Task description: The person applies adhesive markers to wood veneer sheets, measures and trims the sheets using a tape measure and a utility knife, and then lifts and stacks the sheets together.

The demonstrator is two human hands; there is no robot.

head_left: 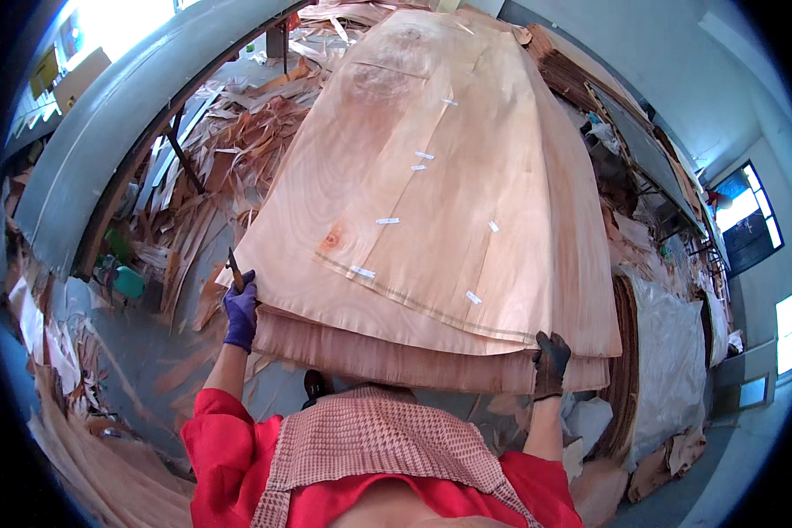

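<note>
The large taped veneer sheet (431, 246) lies on top of a stack of veneer (422, 359), its near edge slightly askew over the layers below. At its near right corner, the dark-gloved right hand (550, 363) has its fingers clamped on the edge. By the near left corner, the purple-gloved left hand (240, 315) has its fingers closed around a slim tool (236, 271); whether they also pinch the sheet cannot be told. An uneven pull could split a seam between the small tape strips (388, 221), and the tool's tip might nick the edge. Beyond lie heaped veneer scraps (260, 132).
</note>
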